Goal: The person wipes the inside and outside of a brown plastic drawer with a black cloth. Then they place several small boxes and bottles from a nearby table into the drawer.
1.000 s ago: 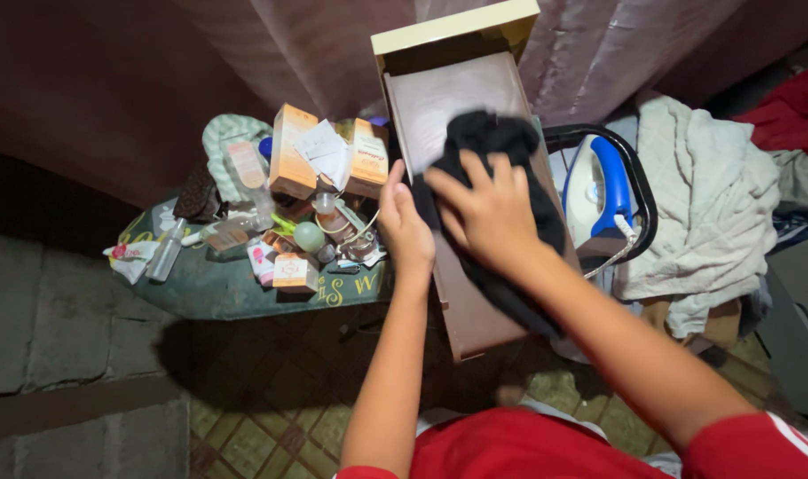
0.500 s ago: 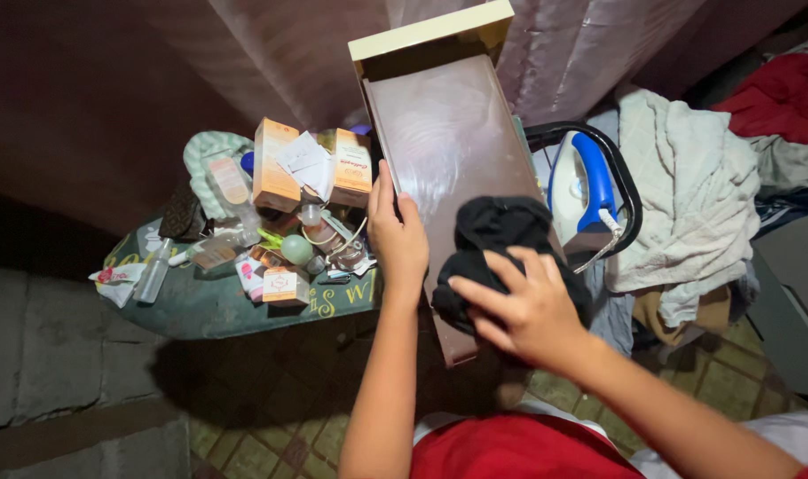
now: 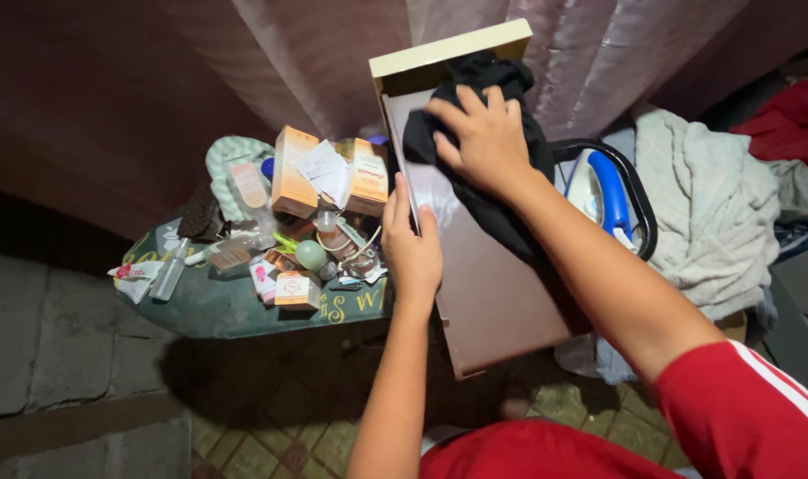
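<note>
A brown drawer (image 3: 484,293) with a cream front panel stands tilted in front of me. My left hand (image 3: 413,244) grips its left edge. My right hand (image 3: 476,137) presses a black cloth (image 3: 497,208) against the drawer's inner bottom, up near the cream front. The cloth trails down under my forearm along the right side of the drawer.
A green tray (image 3: 217,297) at the left carries orange boxes (image 3: 293,173), small bottles and packets. A blue and white iron (image 3: 603,191) sits right of the drawer, beside a pale crumpled cloth (image 3: 710,208). A curtain hangs behind. Tiled floor lies below.
My right hand has slid the black cloth from the drawer's near end up to its far end by the cream front. My left hand has kept its hold on the left edge.
</note>
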